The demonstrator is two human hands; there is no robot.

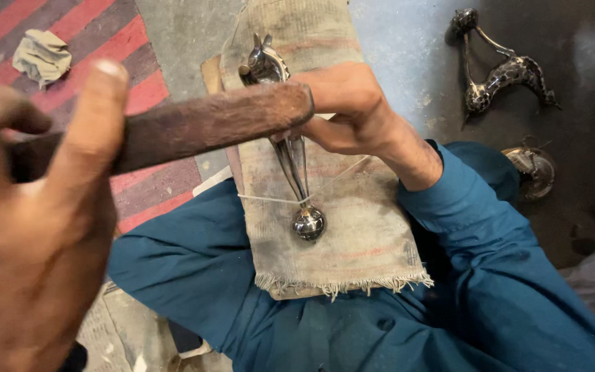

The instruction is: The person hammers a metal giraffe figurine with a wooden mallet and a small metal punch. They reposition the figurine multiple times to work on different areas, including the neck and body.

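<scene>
- The left hand (36,207) is close to the camera and wraps around a dark, rusty bar (201,124), with the thumb sticking up.
- The bar reaches across to the middle of a worn cloth pad (352,227).
- The right hand (346,110) is closed around a shiny metal animal figure (290,151) and presses it on the pad.
- The figure lies along the pad: its head with two ears points to the far edge, and its round ball end sits near the frayed near edge.
- A thin pale string (270,200) crosses the figure just above the ball.
- The pad lies on the person's lap, over blue-green clothes (449,289).
- The floor (408,41) is grey, dusty and a bit wet-looking.
- On the far right of the floor lies another spotted metal figure (504,72), and a round shiny metal piece (533,172) sits closer in.
- On the left is a mat with red and grey stripes (105,34). A crumpled rag (43,55) lies on its far corner.
</scene>
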